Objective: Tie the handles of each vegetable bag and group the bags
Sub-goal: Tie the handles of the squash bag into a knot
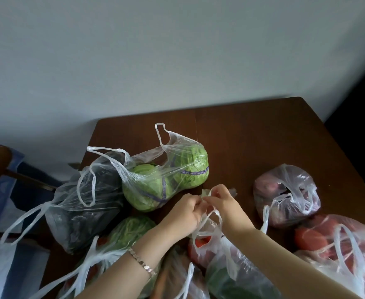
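Mid-knot: left hand (184,214) & right hand (223,203), fingers pinching handles (205,219) of near-centre bag (220,255). Nxt, prob: cinch tight w/o tearing; cabbage bag (166,180) still untied.

No readable text, label or number shows on anything here.

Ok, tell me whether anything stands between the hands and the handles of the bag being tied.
Nothing visible does. The left hand and right hand are pinching the thin white plastic handles of the clear plastic bag of red vegetables. The clear bag of green cabbages lies beyond the hands, not between.
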Demonstrator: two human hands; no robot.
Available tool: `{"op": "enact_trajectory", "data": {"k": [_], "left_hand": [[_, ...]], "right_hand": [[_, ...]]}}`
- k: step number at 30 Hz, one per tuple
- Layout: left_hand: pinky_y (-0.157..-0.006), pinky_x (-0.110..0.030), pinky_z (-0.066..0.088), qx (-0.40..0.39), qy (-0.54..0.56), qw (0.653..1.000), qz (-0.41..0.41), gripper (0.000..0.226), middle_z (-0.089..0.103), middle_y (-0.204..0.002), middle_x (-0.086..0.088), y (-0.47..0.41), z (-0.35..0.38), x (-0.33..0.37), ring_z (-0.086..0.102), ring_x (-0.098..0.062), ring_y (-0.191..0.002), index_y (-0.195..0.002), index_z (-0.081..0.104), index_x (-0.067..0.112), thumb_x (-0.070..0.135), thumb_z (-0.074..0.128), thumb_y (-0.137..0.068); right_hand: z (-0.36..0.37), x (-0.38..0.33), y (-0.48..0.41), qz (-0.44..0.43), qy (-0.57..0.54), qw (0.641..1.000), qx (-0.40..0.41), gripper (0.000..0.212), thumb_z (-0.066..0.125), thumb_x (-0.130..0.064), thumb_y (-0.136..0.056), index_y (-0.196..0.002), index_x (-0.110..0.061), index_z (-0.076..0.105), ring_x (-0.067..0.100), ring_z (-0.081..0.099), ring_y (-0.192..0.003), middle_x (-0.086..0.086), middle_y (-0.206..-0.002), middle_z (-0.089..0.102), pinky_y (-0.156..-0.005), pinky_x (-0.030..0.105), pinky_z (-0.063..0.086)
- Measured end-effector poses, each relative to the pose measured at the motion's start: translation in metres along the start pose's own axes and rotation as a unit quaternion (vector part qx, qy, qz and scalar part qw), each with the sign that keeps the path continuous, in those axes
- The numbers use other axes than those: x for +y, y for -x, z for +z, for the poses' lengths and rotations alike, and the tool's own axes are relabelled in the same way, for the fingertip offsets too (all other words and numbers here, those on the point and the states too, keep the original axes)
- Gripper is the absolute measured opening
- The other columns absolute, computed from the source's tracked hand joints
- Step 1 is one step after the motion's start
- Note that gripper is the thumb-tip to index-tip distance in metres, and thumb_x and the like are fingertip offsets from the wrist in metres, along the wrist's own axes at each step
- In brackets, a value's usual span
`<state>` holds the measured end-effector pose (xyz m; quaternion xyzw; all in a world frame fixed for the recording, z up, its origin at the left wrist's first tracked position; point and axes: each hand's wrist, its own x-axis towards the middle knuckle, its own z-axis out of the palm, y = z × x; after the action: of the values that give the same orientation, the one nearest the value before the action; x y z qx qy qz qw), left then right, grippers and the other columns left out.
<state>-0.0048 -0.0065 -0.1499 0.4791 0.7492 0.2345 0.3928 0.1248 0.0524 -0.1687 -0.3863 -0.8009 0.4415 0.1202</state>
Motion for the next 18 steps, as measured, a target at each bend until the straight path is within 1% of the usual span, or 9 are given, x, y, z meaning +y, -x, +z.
{"op": "enact_trajectory", "data": {"k": [2, 4, 6, 8, 10, 12, 14, 16, 18], "left_hand": [[-0.064, -0.003, 0.038, 0.001, -0.033, 0.998, 0.045, 0.025, 0.046, -0.092, 0.006, 0.006, -0.003, -0.004, 0.050, -0.002, -0.074, -0.098, 0.058, 0.015, 0.034, 0.043, -0.096], [-0.070, -0.002, 0.037, 0.012, -0.035, 0.997, 0.070, 0.024, 0.045, -0.099, 0.008, 0.009, -0.004, -0.009, 0.051, -0.002, -0.079, -0.101, 0.059, 0.014, 0.032, 0.046, -0.095], [-0.074, 0.000, 0.036, 0.041, -0.029, 0.995, 0.089, 0.021, 0.050, -0.099, 0.007, 0.010, -0.003, -0.015, 0.053, -0.004, -0.084, -0.100, 0.062, 0.009, 0.025, 0.050, -0.094], [-0.073, -0.001, 0.036, 0.066, -0.022, 0.993, 0.095, 0.018, 0.055, -0.095, 0.002, 0.010, 0.001, -0.018, 0.055, -0.007, -0.083, -0.098, 0.065, 0.006, 0.019, 0.053, -0.092], [-0.071, -0.003, 0.039, 0.084, -0.015, 0.993, 0.087, 0.018, 0.060, -0.093, -0.002, 0.011, 0.007, -0.020, 0.057, -0.009, -0.082, -0.098, 0.066, 0.005, 0.015, 0.054, -0.091], [-0.073, -0.007, 0.042, 0.105, -0.012, 0.991, 0.077, 0.017, 0.063, -0.095, -0.004, 0.010, 0.014, -0.023, 0.060, -0.012, -0.085, -0.100, 0.067, 0.006, 0.013, 0.055, -0.090], [-0.076, -0.013, 0.045, 0.129, -0.007, 0.990, 0.057, 0.017, 0.066, -0.095, -0.004, 0.009, 0.019, -0.025, 0.062, -0.013, -0.087, -0.099, 0.068, 0.006, 0.014, 0.057, -0.090], [-0.078, -0.015, 0.046, 0.137, 0.024, 0.990, 0.023, 0.019, 0.069, -0.096, -0.006, 0.007, 0.022, -0.025, 0.063, -0.014, -0.089, -0.100, 0.068, 0.006, 0.018, 0.058, -0.089], [-0.078, -0.019, 0.049, 0.109, 0.092, 0.989, -0.034, 0.022, 0.070, -0.097, -0.007, 0.006, 0.021, -0.022, 0.064, -0.016, -0.090, -0.101, 0.068, 0.007, 0.023, 0.059, -0.089]], "right_hand": [[0.004, -0.003, 0.000, -0.003, -0.028, 1.000, -0.006, 0.018, 0.054, -0.005, -0.088, -0.106, -0.005, 0.056, 0.010, 0.051, -0.070, -0.006, -0.083, 0.045, -0.057, 0.006, 0.044], [0.005, -0.003, 0.000, -0.023, -0.019, 1.000, 0.002, 0.016, 0.061, 0.005, -0.080, -0.093, -0.002, 0.068, 0.013, 0.051, -0.078, -0.003, -0.090, 0.046, -0.066, 0.010, 0.045], [0.003, 0.001, 0.001, -0.021, -0.028, 0.999, 0.014, 0.011, 0.064, 0.006, -0.077, -0.085, 0.003, 0.070, 0.020, 0.058, -0.081, 0.006, -0.090, 0.059, -0.070, 0.012, 0.044], [-0.001, -0.001, 0.002, 0.002, -0.063, 0.998, 0.024, 0.009, 0.065, 0.001, -0.079, -0.086, 0.002, 0.071, 0.021, 0.061, -0.080, 0.010, -0.084, 0.066, -0.067, 0.010, 0.043], [-0.001, 0.000, 0.005, 0.044, -0.121, 0.991, 0.022, 0.010, 0.067, -0.004, -0.079, -0.088, -0.008, 0.072, 0.013, 0.062, -0.075, 0.002, -0.080, 0.068, -0.064, 0.008, 0.045], [-0.001, 0.003, 0.006, 0.096, -0.199, 0.975, 0.020, 0.016, 0.067, -0.002, -0.079, -0.084, -0.016, 0.069, 0.005, 0.064, -0.069, -0.003, -0.077, 0.069, -0.061, 0.010, 0.048], [-0.005, 0.002, 0.007, 0.145, -0.264, 0.954, -0.012, 0.022, 0.063, 0.004, -0.081, -0.082, -0.019, 0.066, 0.003, 0.062, -0.057, -0.005, -0.067, 0.067, -0.050, 0.010, 0.048], [-0.009, 0.000, 0.009, 0.170, -0.312, 0.933, -0.060, 0.021, 0.059, 0.006, -0.082, -0.083, -0.014, 0.065, 0.000, 0.058, -0.044, -0.008, -0.053, 0.065, -0.042, 0.010, 0.043], [-0.010, -0.002, 0.010, 0.148, -0.333, 0.928, -0.080, 0.022, 0.062, 0.005, -0.080, -0.082, -0.015, 0.070, 0.000, 0.064, -0.053, -0.008, -0.061, 0.069, -0.049, 0.011, 0.048]]}}
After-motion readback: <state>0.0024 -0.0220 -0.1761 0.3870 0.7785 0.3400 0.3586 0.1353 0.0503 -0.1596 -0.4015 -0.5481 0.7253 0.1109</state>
